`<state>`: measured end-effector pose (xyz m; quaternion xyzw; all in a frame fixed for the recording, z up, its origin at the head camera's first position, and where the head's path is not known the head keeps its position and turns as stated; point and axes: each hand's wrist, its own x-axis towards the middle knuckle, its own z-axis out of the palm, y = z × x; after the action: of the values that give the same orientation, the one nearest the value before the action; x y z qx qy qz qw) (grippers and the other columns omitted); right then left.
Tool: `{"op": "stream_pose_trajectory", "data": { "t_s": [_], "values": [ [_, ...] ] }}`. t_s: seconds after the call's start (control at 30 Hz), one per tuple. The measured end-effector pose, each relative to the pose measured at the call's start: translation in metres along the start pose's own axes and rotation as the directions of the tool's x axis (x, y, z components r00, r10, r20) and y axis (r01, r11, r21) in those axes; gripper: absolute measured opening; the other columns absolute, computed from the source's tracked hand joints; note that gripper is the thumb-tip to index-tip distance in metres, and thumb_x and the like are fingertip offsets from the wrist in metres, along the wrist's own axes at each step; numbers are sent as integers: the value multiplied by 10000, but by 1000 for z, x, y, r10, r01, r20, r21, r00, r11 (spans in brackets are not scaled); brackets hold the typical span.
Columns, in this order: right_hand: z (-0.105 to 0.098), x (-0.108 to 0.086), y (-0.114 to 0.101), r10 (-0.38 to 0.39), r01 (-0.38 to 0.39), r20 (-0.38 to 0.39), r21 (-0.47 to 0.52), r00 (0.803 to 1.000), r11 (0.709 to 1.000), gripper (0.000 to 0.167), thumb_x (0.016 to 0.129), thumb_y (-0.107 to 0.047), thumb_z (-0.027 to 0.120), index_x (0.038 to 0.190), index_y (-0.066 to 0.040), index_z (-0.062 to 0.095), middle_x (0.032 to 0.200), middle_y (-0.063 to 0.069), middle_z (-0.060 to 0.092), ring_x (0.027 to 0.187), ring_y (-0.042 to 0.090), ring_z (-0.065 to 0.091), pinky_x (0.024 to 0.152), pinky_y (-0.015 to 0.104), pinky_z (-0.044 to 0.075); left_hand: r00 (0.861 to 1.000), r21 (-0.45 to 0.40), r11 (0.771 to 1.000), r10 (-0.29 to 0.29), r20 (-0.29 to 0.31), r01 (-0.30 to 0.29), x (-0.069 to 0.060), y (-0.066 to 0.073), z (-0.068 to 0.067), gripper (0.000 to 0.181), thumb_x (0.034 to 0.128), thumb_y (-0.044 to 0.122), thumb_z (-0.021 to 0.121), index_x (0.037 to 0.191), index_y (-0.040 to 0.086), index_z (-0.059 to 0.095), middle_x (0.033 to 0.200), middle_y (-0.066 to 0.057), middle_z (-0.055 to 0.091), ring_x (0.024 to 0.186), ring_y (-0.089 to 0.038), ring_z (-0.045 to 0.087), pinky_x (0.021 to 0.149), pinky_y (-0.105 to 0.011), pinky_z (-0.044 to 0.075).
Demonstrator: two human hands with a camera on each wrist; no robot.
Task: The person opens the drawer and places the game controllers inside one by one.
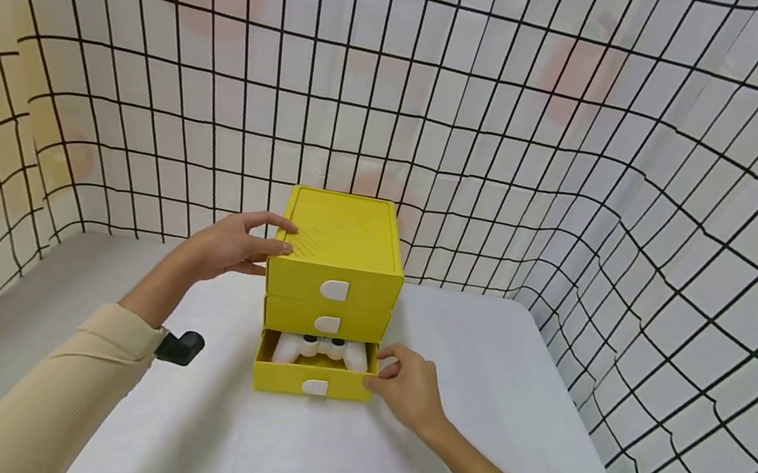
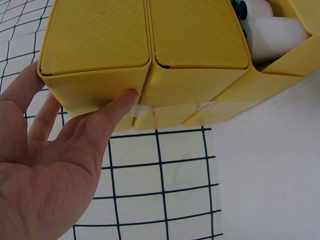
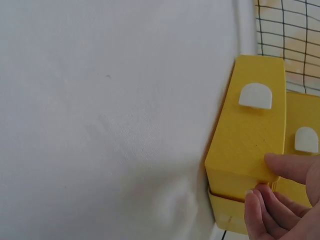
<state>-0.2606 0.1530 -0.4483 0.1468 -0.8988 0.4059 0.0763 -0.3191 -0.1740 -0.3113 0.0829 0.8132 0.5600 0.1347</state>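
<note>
A yellow drawer unit [image 1: 342, 230] with three stacked drawers and white tabs stands on the table. Its bottom drawer [image 1: 281, 379] is pulled partly out, with a white game controller [image 1: 358, 357] lying inside. My left hand [image 1: 225, 246] rests on the unit's upper left edge; in the left wrist view some fingers reach over the top and one digit presses the side. At the open drawer's front right corner, my right hand [image 1: 409, 386] pinches it. The right wrist view has the thumb on the drawer front [image 3: 245, 140] and the other fingers bent at its side.
White cloth covers the table [image 1: 338, 466]. A black wire grid [image 1: 375, 84] rises behind and along both sides, with pale sheeting beyond it. Small black devices [image 1: 180, 347] sit at both wrists.
</note>
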Motion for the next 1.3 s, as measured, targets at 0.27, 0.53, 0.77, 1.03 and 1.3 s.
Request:
{"op": "stream_pose_trajectory", "data": {
  "t_s": [0.27,0.53,0.77,1.03,1.3],
  "values": [
    [5,12,5,39,-40,-40,-1,998,999,520,769,-138,877,1225,16,679,739,15,721,619,96,653,568,256,553,1000,0,1000,10,8,-10,0,0,0,538,998,270,671,1488,176,469,1424,-164,557,1211,-302,612,1059,-443,522],
    [10,25,12,52,-51,-48,15,997,999,559,750,-174,902,1224,18,676,736,19,696,623,107,636,568,255,545,1000,14,1000,4,16,-4,0,1,-3,541,991,280,679,1482,175,478,1477,-154,498,1327,-355,532,1085,-467,496],
    [14,31,16,56,-55,-61,11,997,998,555,761,-216,894,1221,-8,661,877,95,734,802,192,663,667,314,573,1000,66,998,11,1,-11,2,4,-2,527,994,283,674,1472,156,491,1467,-167,509,1300,-357,560,1077,-462,507],
    [20,37,19,74,-68,-81,70,994,995,560,760,-225,897,1212,-36,625,961,127,751,899,245,684,732,365,598,1000,138,990,8,-27,-5,3,6,-1,503,993,301,672,1449,159,512,1431,-149,543,1265,-341,586,1066,-445,520],
    [28,45,21,61,-52,-116,81,991,995,513,753,-203,905,1121,-59,577,813,74,716,695,149,661,582,259,556,999,147,989,16,-32,-11,1,9,0,497,991,287,676,1441,140,521,1417,-159,546,1213,-330,596,1068,-449,518]
  ]
}}
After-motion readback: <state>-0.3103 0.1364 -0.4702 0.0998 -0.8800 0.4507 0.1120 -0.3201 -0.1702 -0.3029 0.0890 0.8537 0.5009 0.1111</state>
